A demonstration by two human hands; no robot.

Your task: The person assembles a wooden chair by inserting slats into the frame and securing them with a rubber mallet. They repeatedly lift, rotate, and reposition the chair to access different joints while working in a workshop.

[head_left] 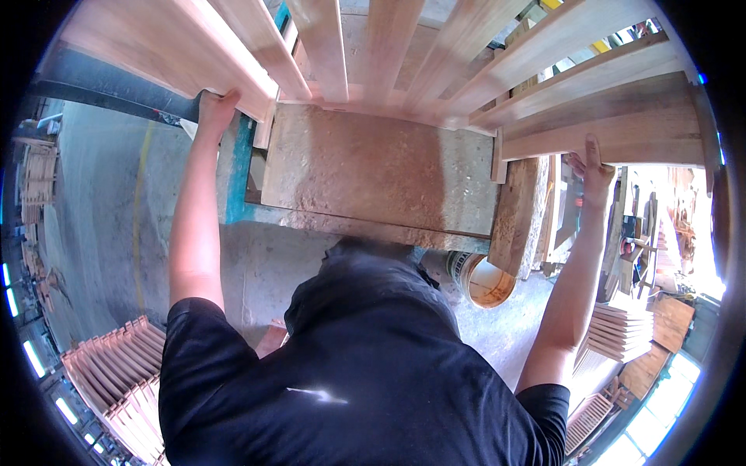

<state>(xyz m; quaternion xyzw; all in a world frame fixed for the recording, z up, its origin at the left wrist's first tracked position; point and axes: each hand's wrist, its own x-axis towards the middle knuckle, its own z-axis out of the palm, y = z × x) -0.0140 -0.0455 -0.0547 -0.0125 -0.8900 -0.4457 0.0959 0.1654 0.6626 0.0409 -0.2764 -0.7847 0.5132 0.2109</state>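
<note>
A large slatted frame of pale bare wood (322,50) fills the upper part of the head view, its slats fanning away from me. My left hand (217,113) is closed on the lower edge of its wide left board, thumb on top. On the right side, my right hand (594,171) grips the lower edge of the other wide board, thumb against the front and fingers partly hidden beneath. Both arms are stretched forward and apart. The frame's near crosspiece lies at the far edge of a worn, dusty board-topped workbench (381,167).
A bucket with a brown-stained inside (491,283) stands on the floor below the bench's right corner. Racks of curved wooden parts (116,373) are behind me at left. Stacked pale wooden pieces (622,330) stand at right. Concrete floor (101,194) stretches left.
</note>
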